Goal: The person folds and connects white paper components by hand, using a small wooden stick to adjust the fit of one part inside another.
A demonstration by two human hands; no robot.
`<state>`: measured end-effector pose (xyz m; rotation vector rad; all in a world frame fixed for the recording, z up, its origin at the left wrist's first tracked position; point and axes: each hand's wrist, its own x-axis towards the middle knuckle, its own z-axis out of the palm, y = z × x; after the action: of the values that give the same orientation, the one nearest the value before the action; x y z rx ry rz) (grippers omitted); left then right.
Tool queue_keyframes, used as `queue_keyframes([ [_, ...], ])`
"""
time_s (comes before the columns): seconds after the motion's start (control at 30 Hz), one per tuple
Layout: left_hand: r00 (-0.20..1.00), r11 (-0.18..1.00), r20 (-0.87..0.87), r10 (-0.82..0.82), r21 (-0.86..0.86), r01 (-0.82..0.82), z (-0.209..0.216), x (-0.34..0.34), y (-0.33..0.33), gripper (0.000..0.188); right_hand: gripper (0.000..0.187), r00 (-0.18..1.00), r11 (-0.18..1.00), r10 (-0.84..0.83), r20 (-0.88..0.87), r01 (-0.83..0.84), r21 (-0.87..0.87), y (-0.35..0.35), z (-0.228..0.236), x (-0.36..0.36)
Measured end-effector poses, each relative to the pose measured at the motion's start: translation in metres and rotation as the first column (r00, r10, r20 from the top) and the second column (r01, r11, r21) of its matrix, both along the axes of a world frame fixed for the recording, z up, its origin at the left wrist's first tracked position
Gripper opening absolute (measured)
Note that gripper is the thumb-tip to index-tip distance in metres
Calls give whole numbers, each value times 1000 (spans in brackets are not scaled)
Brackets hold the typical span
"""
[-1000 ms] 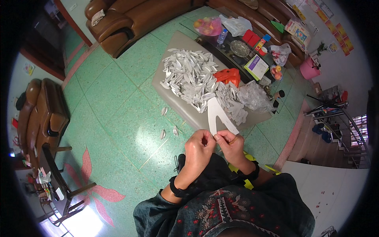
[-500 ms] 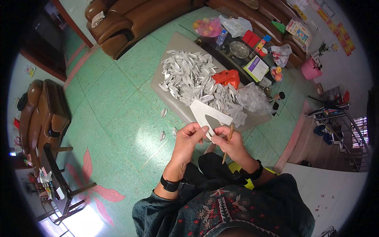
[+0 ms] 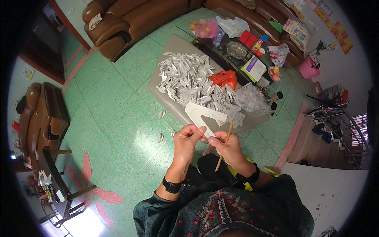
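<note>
Both my hands hold one flat white V-shaped piece (image 3: 197,117), perhaps card, in front of my lap. My left hand (image 3: 187,139) is closed on its lower left part, thumb on top. My right hand (image 3: 232,150) pinches the same lower end, and a thin wooden stick (image 3: 220,158) is tucked between its fingers, slanting down toward my lap. Just beyond, a heap of grey-white pointed, leaf-shaped pieces (image 3: 185,75) covers much of a low grey padded surface (image 3: 167,100). The V-shaped piece overlaps the near edge of the heap in view.
A red plastic bag (image 3: 226,79) and a clear plastic bag (image 3: 252,100) lie beside the heap. Behind stands a dark low table with a glass ashtray (image 3: 237,50) and a bottle (image 3: 218,38). A few loose pieces (image 3: 161,114) lie on the green floor. Brown sofas (image 3: 146,19) line the back.
The V-shaped piece has shifted slightly left and down with my hands. The wooden stick in my right hand has swung, its lower end now further left and lower.
</note>
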<state>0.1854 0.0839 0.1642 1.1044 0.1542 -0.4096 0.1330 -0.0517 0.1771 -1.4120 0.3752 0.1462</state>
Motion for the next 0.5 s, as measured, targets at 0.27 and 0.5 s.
queue_keyframes([
  [0.27,999,996,-31,35,-81,-37,-6,-2,0,11,9,999,997,2,52,2,-82,9,2,2],
  [0.5,999,990,-21,-28,-138,25,-2,-1,11,13,7,975,973,106,193,-61,-223,13,-3,-1],
])
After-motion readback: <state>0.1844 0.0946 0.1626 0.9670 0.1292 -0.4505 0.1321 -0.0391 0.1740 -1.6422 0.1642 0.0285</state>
